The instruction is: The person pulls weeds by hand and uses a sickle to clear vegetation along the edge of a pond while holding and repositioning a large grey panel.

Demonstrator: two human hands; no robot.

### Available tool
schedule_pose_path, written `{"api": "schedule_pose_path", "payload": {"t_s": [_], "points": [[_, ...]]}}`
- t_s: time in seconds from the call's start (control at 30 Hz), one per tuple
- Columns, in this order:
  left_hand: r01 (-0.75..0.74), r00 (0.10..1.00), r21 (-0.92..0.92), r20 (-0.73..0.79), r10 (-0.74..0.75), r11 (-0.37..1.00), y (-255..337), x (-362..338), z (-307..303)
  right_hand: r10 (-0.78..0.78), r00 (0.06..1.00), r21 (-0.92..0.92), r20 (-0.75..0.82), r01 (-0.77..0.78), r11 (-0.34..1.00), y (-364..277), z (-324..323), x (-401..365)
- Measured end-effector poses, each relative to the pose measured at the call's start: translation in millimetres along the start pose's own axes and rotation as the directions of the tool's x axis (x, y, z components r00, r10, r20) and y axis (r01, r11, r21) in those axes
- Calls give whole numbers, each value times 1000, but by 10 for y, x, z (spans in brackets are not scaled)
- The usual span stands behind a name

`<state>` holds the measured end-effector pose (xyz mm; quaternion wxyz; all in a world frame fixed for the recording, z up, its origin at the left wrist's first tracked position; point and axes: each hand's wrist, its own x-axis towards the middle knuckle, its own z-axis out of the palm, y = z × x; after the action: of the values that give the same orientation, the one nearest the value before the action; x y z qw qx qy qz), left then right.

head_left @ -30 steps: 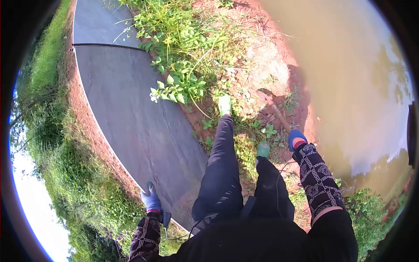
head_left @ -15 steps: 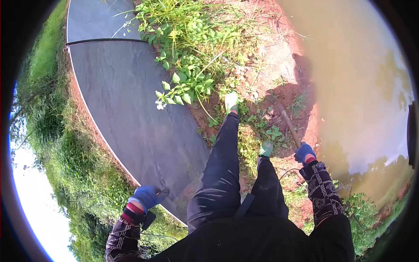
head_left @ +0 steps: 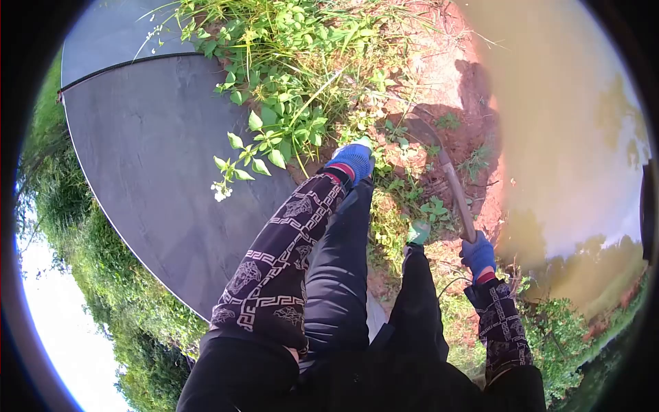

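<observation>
left hand (head_left: 355, 162) nearer handle (head_left: 456, 189) in right (head_left: 478, 257)

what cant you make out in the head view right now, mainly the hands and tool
Head view:
Left hand: fingers mostly hidden by its own back; I cannot tell whether it holds anything.
Left shoe: mostly covered by that hand.
Tool: near end hidden in the right hand; far tip lost in shade.
Grey sheet: cut off by the top edge.

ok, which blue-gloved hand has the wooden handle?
The right hand: it's closed around the wooden handle. The left hand is apart from it, near the leafy plants.
</observation>
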<state>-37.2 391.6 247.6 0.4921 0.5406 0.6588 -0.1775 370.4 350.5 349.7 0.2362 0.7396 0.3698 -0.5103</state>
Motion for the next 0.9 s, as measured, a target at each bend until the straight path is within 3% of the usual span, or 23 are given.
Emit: {"api": "schedule_pose_path", "payload": {"t_s": [0.07, 0.1, 0.17, 0.23, 0.27, 0.33, 0.37, 0.47, 0.53, 0.7, 0.77, 0.8, 0.83, 0.87, 0.9], "points": [[93, 995, 81, 32, -96, 992, 73, 474, 82, 31, 999, 38, -10, -31, 999, -180, 150, 97], [136, 990, 54, -45, -134, 989, 117, 607, 46, 61, 998, 78, -19, -59, 995, -258, 228, 117], [159, 986, -10, -51, -160, 987, 78, 869, 29, 55, 998, 79, -34, -53, 995, -370, 352, 199], [204, 976, -80, -60, -209, 976, -69, 1070, 83, -111, 992, -124, -53, 104, 987, -388, 455, 311], [215, 974, -97, -53, -221, 972, -188, 1172, 157, -104, 993, -124, -52, 97, 988, -440, 519, 381], [260, 963, -90, -47, -265, 961, -277, 1100, 92, -404, 901, -372, -156, 325, 869, -624, 669, 587], [215, 973, -64, -68, -219, 974, -467, 1190, 257, -548, 818, -493, -173, 409, 768, -730, 720, 707], [147, 986, -13, -83, -148, 989, -742, 1104, 407, -576, 803, -560, -151, 411, 720, -1208, 602, 1024], [140, 988, 14, -67, -139, 990, -795, 1044, 379, -490, 844, -496, -218, 337, 800, -1385, 406, 1030], [17, 993, 122, -116, -2, 992, -721, 1083, 278, -474, 840, -465, -264, 320, 825, -910, 170, 950], [13, 994, 128, -107, 1, 992, -657, 1218, 270, -529, 734, -475, -426, 316, 822, -598, 202, 905], [-9, 994, 189, -107, 30, 982, -602, 1273, 225, -529, 736, -478, -422, 315, 820, -550, 221, 846], [-32, 993, 251, -105, 60, 967, -533, 1326, 185, -273, 864, -66, -424, 271, 960, -516, 217, 795], [27, 983, 295, -182, 28, 955, -494, 1424, 225, -28, 952, 351, -306, 140, 926, -518, 204, 739], [27, 983, 293, -180, 28, 956, -490, 1518, 243, -26, 952, 349, -306, 138, 927, -535, 211, 671]]}}
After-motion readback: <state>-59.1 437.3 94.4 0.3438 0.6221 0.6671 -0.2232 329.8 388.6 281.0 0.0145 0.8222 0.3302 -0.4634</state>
